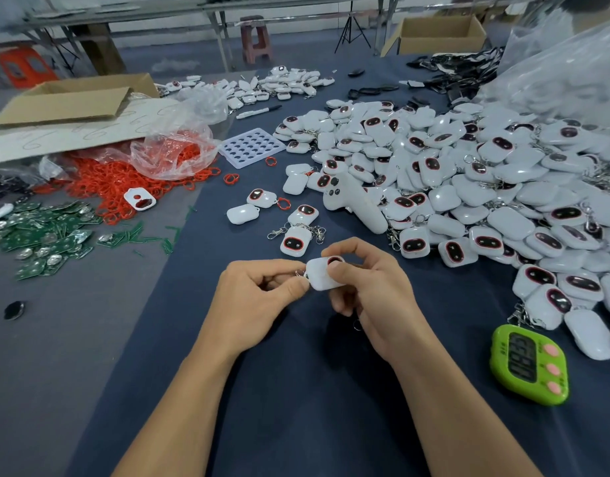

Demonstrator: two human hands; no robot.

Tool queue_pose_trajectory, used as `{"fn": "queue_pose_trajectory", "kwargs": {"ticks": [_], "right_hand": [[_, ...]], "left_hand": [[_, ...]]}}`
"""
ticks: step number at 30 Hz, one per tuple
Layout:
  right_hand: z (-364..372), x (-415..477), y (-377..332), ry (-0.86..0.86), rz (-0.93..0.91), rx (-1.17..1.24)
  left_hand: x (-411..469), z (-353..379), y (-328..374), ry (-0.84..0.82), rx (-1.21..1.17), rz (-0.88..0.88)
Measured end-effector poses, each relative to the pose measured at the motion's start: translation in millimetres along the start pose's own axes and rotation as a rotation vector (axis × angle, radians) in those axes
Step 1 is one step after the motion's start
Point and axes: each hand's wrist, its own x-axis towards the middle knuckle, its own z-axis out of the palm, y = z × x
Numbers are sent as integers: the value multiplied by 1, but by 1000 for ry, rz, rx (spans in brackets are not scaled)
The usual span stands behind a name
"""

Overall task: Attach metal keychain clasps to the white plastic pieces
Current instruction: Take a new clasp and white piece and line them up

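We pinch the white plastic piece [326, 275] in our right hand [372, 287] fingers, above the desk [296, 390] | our left hand [259, 304] fingers grip a metal clasp [301, 273] touching its left edge | pile of white pieces [486, 187] beyond and right of the fingers | green timer [529, 364] right of them

both hands [259, 297] [369, 290] pinch one white plastic piece [322, 275] above the table [296, 390].

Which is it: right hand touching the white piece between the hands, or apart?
Touching. The head view shows the right hand pinching the white piece, thumb pressed on its top, fingers curled over its far edge.
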Motion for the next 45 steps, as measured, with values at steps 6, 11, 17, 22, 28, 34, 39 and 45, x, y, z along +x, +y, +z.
{"fn": "queue_pose_trajectory", "kwargs": {"ticks": [6,11,17,22,28,34,39,45], "right_hand": [[-2,-1,1,-27,4,54],[4,1,6,68,-20,3],[5,3,5,28,87,259],[7,4,5,43,70,287],[12,-1,10,136,-126,-76],[11,3,5,117,-17,158],[10,2,3,68,30,296],[13,-3,7,142,-88,66]], "left_hand": [[-2,0,-3,-33,115,48],[-2,10,-2,132,704,326],[-2,13,2,120,72,84],[-5,20,5,183,-30,8],[-6,22,0,246,756,295],[-3,21,2,247,190,66],[-3,21,8,166,-114,-46],[-6,27,8,348,579,208]]}}
